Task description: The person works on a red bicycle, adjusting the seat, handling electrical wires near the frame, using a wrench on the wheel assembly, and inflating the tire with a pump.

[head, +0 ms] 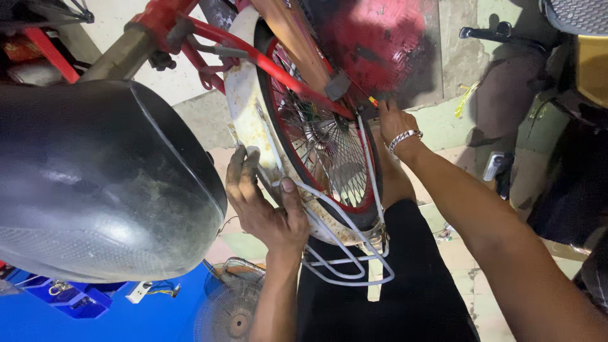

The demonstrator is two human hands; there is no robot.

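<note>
Gripping the dirty white mudguard (pixel 244 107) from the near side, the person's left hand (pixel 263 202) has its fingers curled over the guard's edge and its thumb pressed across the white wire rack (pixel 345 253) that loops below the wheel, a clamp that looks meant to keep the rear end from swinging. Over on the far side, the right hand (pixel 394 123) (bracelet at the wrist) reaches in to the hub area where the red frame stay (pixel 278 69) meets the axle; its fingers are bunched against a small yellow-and-red tipped tool or part (pixel 372 101), though whether they pinch it or merely touch it cannot be told from this angle. Between the two hands sits the spoked rear wheel (pixel 323 145), black tyre on a red rim, with the bicycle apparently standing upright and seen from above and behind, which is why the big black saddle (pixel 95 183) fills the left of the view. The person's knees in black trousers (pixel 380 291) sit just beneath the rack, close in to the work. Down on the floor lie a blue sheet (pixel 95 316) and a grey fan grille (pixel 231 310), and a dark motorbike (pixel 570 126) stands well apart at the right.
</note>
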